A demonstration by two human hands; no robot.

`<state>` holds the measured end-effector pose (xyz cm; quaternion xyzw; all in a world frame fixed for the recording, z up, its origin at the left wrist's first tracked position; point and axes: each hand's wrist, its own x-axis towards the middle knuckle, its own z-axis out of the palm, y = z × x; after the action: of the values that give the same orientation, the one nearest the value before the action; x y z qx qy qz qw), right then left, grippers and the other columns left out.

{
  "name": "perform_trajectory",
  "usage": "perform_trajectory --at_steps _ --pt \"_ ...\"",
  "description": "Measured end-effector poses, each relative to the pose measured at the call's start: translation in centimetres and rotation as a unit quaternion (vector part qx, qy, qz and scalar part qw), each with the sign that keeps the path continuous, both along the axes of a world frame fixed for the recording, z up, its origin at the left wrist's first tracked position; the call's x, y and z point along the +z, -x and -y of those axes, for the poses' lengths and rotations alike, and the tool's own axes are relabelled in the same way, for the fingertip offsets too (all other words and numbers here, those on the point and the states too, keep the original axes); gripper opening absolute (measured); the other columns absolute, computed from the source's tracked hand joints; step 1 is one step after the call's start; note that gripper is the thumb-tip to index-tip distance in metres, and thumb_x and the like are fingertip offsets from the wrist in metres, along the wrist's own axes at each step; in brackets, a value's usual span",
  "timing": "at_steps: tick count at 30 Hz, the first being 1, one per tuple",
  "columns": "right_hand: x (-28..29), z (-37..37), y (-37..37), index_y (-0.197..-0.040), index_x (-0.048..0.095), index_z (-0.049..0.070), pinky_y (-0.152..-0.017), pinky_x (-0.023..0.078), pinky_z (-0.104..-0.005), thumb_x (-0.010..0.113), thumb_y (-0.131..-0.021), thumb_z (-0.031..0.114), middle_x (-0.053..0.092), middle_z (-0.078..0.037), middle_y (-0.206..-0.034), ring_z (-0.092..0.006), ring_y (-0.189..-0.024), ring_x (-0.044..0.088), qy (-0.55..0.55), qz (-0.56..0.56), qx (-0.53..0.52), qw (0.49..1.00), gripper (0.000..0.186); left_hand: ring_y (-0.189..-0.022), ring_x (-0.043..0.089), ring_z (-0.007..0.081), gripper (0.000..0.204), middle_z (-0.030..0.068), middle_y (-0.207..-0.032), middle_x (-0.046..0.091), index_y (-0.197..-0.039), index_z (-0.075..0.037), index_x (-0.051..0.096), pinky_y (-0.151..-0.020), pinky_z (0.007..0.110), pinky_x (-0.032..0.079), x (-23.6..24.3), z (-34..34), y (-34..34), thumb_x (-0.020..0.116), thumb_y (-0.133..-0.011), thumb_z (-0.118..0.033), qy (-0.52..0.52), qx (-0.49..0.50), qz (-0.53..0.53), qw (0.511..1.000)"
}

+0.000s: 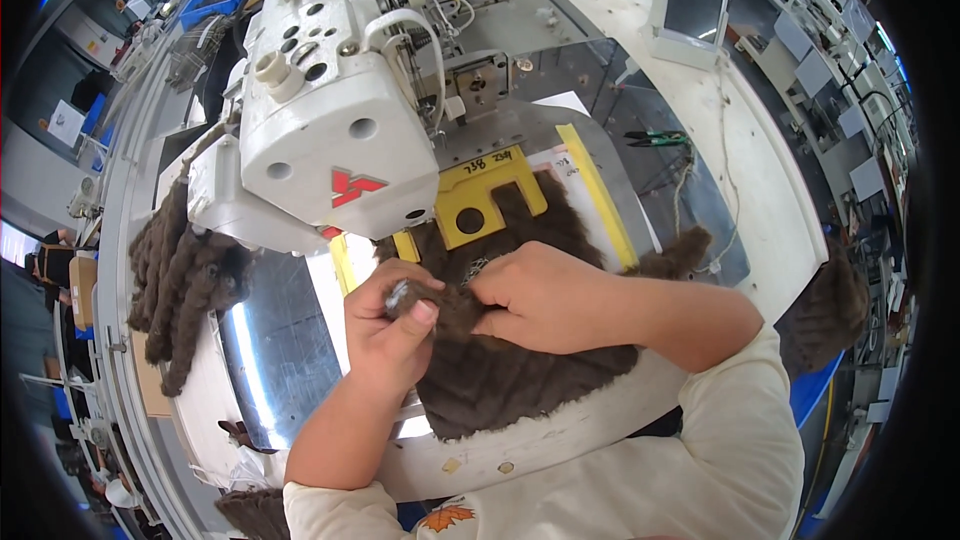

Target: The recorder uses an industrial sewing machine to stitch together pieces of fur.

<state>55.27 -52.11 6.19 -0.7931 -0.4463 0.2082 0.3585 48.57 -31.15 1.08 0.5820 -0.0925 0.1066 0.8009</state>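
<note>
bunched dark-brown plush fabric (456,314), above the flat brown fur panel (515,390) on the white surface (590,431), was pinched by fingers of the left hand (388,328) and right hand (545,300), seemingly light, squashy and best gripped near its edges.

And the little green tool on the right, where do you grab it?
Probably around the middle of the green tool, from above on the near side, with the right hand. It lies sideways; its left end looks thin and split, and a cord seems tied at its right end, so the middle avoids both.
</note>
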Motion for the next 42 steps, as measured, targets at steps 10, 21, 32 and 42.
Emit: perform_trajectory --at_steps 10,21,32,42 --pt "1.8 0.4 0.0 -0.103 0.071 0.001 -0.068 0.054 -0.0377 0.082 -0.083 0.024 0.068 -0.013 -0.087 -0.0283 -0.076 0.069 -0.075 0.017 -0.090 0.993 0.032 -0.094 0.071 0.0240 0.019 0.0111 -0.104 0.074 -0.099 0.002 0.072 -0.085 0.035 0.056 0.6 0.0 -0.4 0.071 -0.081 0.008 -0.182 -0.036 0.025 0.982" --pt "1.6 0.4 -1.6 -0.091 0.068 -0.002 -0.058 0.052 -0.0286 0.085 -0.084 0.019 0.067 -0.008 -0.070 -0.0130 -0.061 0.064 -0.075 -0.048 -0.116 0.989 0.028 -0.079 0.064 0.0124 0.015 0.0061 -0.087 0.071 -0.097 0.001 0.073 -0.072 0.030 0.052 1.7 0.5 -0.6 0.080 -0.091 -0.011 -0.234 -0.105 -0.115 0.960" --pt "-3.3 -5.7 -7.3 -0.092 0.068 -0.008 -0.056 0.057 -0.0343 0.076 -0.086 0.009 0.071 -0.015 -0.076 -0.0218 -0.059 0.071 0.011 -0.152 -0.157 0.976 0.020 -0.078 0.073 0.0291 0.016 0.0210 -0.087 0.074 -0.107 0.004 0.070 -0.072 0.037 0.054 1.8 0.3 -1.1 0.068 -0.097 -0.008 -0.415 0.116 -0.189 0.883" --pt "-5.7 -6.3 -8.3 -0.108 0.074 0.006 -0.083 0.056 -0.0478 0.082 -0.075 0.025 0.073 -0.019 -0.100 -0.0399 -0.097 0.070 -0.025 0.171 -0.162 0.971 0.039 -0.110 0.062 0.0260 0.054 0.0067 -0.134 0.066 -0.130 -0.006 0.068 -0.092 0.039 0.048 1.4 -1.3 -0.8 0.062 -0.077 0.003 -0.737 0.019 0.008 0.676"
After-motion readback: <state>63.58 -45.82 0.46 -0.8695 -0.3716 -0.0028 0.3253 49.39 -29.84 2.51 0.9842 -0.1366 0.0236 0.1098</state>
